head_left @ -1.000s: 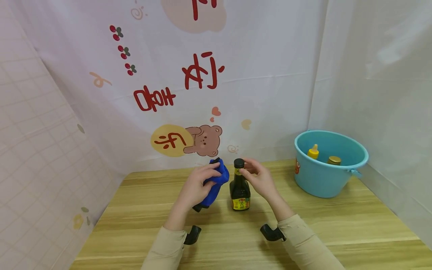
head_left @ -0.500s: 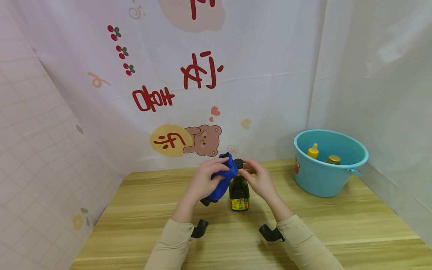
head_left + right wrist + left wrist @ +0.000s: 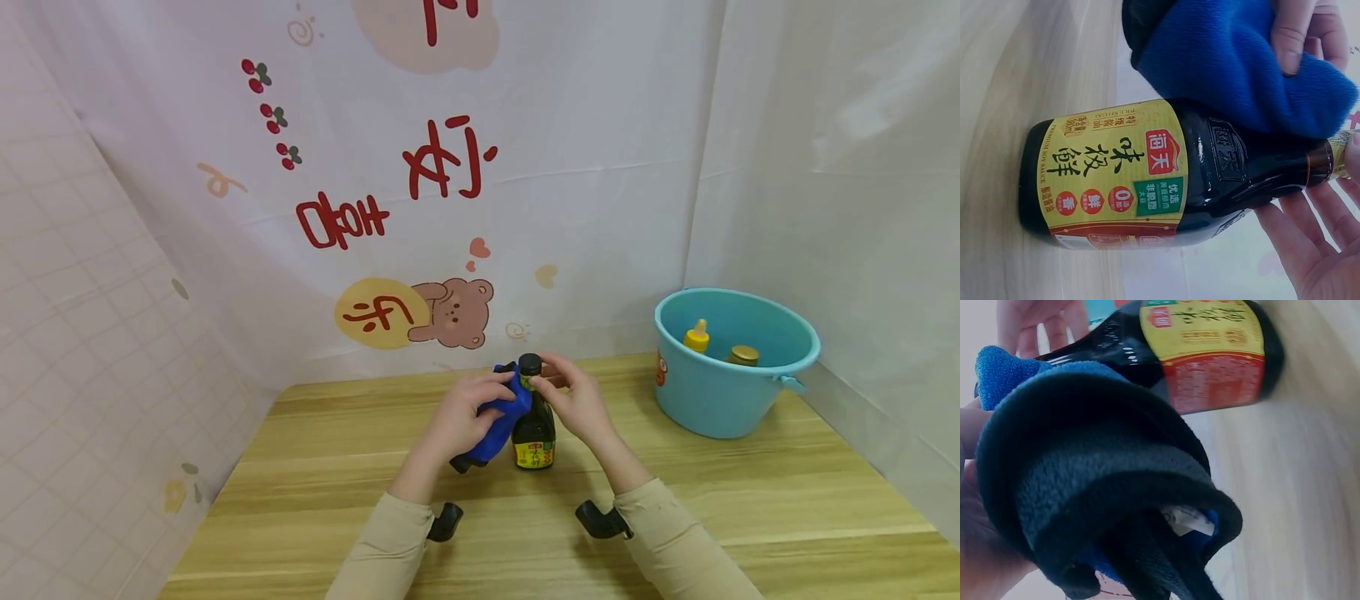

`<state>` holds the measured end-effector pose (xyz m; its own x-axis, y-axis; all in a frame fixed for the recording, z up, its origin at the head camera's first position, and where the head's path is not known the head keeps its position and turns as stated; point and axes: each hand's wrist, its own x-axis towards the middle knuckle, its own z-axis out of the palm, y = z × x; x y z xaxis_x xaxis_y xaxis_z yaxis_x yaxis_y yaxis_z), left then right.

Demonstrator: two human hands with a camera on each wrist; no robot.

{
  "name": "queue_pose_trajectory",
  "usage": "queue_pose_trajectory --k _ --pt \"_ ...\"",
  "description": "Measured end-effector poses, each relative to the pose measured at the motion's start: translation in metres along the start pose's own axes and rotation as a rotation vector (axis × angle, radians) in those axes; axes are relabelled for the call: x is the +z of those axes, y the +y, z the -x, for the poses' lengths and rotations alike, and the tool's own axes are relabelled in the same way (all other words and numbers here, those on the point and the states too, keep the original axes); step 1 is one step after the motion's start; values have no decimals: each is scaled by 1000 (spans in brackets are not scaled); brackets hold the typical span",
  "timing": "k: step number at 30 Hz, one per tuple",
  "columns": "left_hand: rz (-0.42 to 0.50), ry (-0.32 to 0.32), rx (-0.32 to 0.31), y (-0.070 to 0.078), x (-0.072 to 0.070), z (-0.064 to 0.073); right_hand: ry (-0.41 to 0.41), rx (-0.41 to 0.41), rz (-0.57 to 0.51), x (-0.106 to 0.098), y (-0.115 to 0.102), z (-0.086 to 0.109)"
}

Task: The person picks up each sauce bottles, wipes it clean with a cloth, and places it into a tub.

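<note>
A dark soy sauce bottle (image 3: pixel 534 435) with a black cap and yellow label stands upright on the wooden table. At its neck, my right hand (image 3: pixel 583 402) holds it from the right between thumb and fingers. My left hand (image 3: pixel 467 415) grips a folded blue cloth (image 3: pixel 497 433) with black edging, laid against the bottle's left side near the neck. In the right wrist view the blue cloth (image 3: pixel 1222 65) overlaps the shoulder of the bottle (image 3: pixel 1116 175). The cloth's black edging (image 3: pixel 1104 469) fills much of the left wrist view, partly hiding the bottle (image 3: pixel 1210 359).
A light blue bucket (image 3: pixel 693 404) stands at the right rear, holding a yellow-capped bottle (image 3: pixel 697 338) and a jar with a gold lid (image 3: pixel 743 356). Behind the wooden table (image 3: pixel 315 467) hangs a printed white curtain (image 3: pixel 585 167). Black wrist devices (image 3: pixel 600 520) sit at both sleeves.
My left hand has carried the blue cloth rightward from beside the bottle onto its neck, then a little downward. My right hand has stayed at the neck.
</note>
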<state>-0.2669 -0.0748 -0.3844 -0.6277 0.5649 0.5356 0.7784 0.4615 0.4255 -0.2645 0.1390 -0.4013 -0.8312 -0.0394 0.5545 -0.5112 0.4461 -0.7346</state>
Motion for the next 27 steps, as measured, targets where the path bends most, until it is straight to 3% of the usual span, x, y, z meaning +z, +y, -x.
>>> queue_pose_trajectory --k 7,15,24,27 --pt "-59 -69 -3 -7 7 7 -3 -2 11 0 0 0" --pt "-58 -87 45 -18 12 16 1 7 39 1 0 1" --pt "-72 -175 -34 -25 15 26 -8 23 33 1 -1 1" --pt "-98 -205 -29 -29 18 29 -9 29 33 0 -2 1"
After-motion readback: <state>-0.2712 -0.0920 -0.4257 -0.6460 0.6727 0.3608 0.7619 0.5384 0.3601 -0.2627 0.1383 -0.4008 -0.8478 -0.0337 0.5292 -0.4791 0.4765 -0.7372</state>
